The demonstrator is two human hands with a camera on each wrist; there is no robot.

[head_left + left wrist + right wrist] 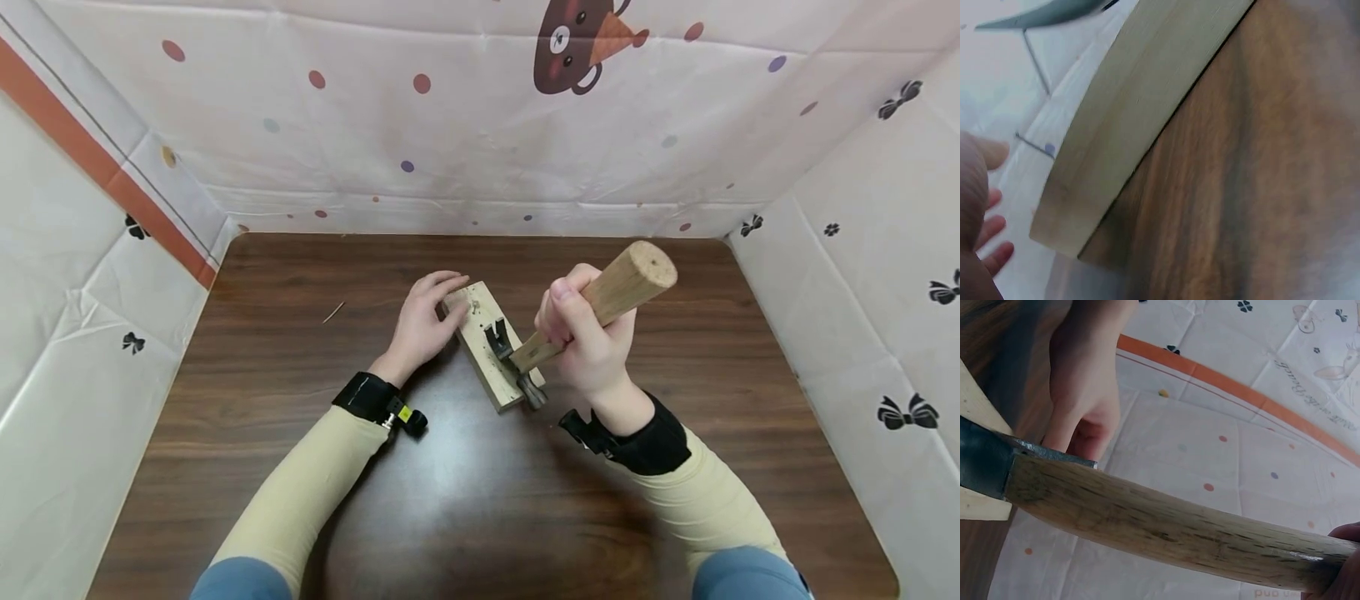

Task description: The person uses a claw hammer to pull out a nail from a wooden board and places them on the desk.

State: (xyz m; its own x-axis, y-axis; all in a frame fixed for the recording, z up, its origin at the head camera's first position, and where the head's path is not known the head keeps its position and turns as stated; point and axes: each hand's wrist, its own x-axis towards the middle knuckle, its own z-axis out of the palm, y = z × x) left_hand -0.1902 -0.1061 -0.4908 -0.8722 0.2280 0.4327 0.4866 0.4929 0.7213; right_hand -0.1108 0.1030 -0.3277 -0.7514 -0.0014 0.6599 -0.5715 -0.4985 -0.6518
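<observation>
A pale wooden block lies at a slant on the table, with small dark marks on its top. Two thin nails stick out of it in the left wrist view. My right hand grips the wooden handle of a claw hammer, handle end raised. The hammer's dark metal head is low over the block, its forked claw facing the far end. At that far end is my left hand, thumb and fingers spread and extended near the nails, not curled round anything.
The brown wooden table carries a thin, light stick-like piece left of the left hand. Patterned white sheets rise along the table's back and both sides.
</observation>
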